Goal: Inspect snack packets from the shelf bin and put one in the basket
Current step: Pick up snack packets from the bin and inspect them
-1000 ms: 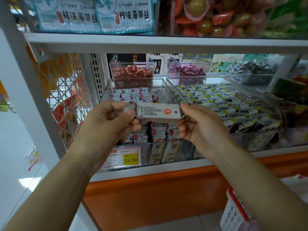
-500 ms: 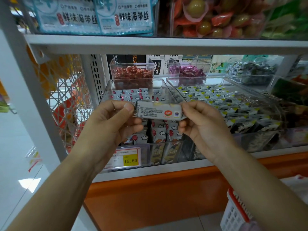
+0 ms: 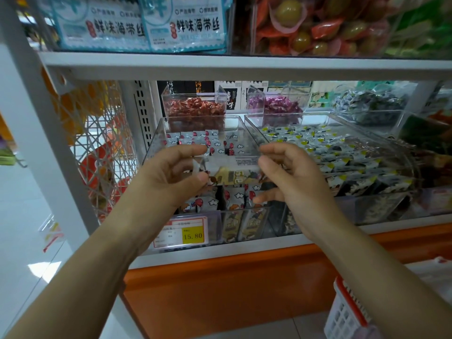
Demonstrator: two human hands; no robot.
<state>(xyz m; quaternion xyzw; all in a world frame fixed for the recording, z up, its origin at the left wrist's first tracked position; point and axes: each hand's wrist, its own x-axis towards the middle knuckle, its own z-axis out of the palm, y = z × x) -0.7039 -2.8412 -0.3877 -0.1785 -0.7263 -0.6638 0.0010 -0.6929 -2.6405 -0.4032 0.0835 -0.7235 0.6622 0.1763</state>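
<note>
Small oblong silvery snack packet (image 3: 233,172), blurred, is held crosswise just in front of the clear plastic shelf bin (image 3: 156,135). Left hand (image 3: 171,178) pinches its left end between thumb and forefinger, and right hand (image 3: 289,183) pinches its right end likewise. White plastic red-rimmed basket (image 3: 347,314) sits low right.

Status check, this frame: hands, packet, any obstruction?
Left hand and right hand pinching one snack packet by its ends. Packet in front of shelf bin, not yet in basket. No obstruction seen.
</note>
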